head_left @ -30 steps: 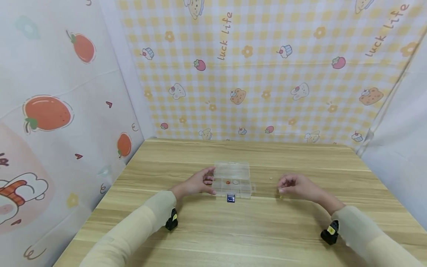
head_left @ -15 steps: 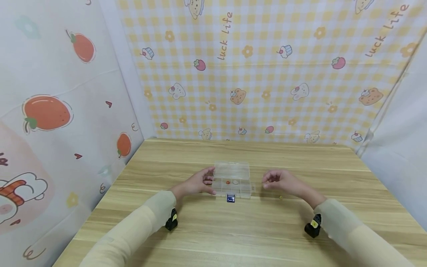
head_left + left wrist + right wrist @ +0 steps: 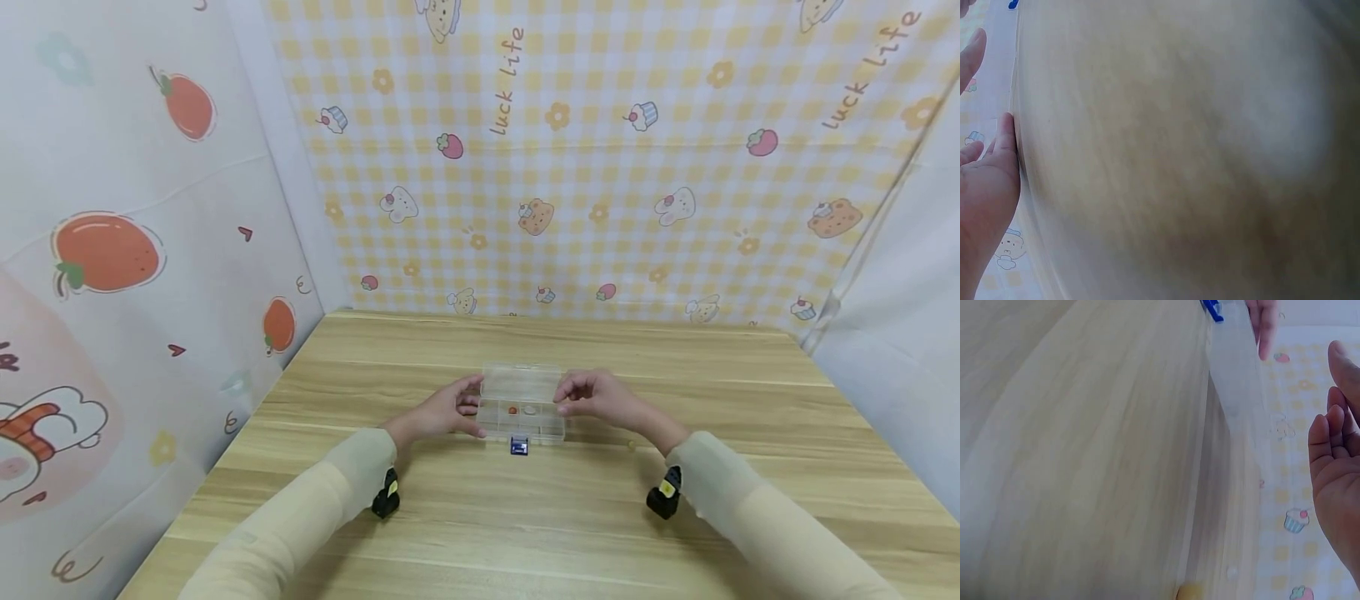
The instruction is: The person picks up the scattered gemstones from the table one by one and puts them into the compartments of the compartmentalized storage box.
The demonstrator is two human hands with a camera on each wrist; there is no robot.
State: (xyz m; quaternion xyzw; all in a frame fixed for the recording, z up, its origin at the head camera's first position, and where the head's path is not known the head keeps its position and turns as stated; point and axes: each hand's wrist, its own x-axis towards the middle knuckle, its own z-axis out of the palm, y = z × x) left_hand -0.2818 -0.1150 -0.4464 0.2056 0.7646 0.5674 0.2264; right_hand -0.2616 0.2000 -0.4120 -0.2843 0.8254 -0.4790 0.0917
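A clear plastic compartment box point(image 3: 522, 392) lies mid-table with its lid open and a blue latch point(image 3: 518, 447) at its front. An orange bead point(image 3: 513, 409) and a pale one point(image 3: 530, 409) sit in its compartments. My left hand point(image 3: 448, 410) grips the box's left end between thumb and fingers. My right hand point(image 3: 592, 397) hovers at the box's right end with fingers curled and thumb close to the fingertips; nothing shows between them. In the right wrist view the box point(image 3: 1235, 375) stands just ahead of that hand point(image 3: 1335, 462).
A small yellow piece point(image 3: 1190, 591) and a tiny white bead point(image 3: 1230, 572) lie on the wooden table point(image 3: 525, 517) right of the box. Patterned cloth walls close in the back and both sides. The left wrist view is mostly blurred table beside my left hand point(image 3: 988, 187).
My right hand has moved left across the table, from beside the loose pieces to the right end of the box. The left hand and box have stayed put.
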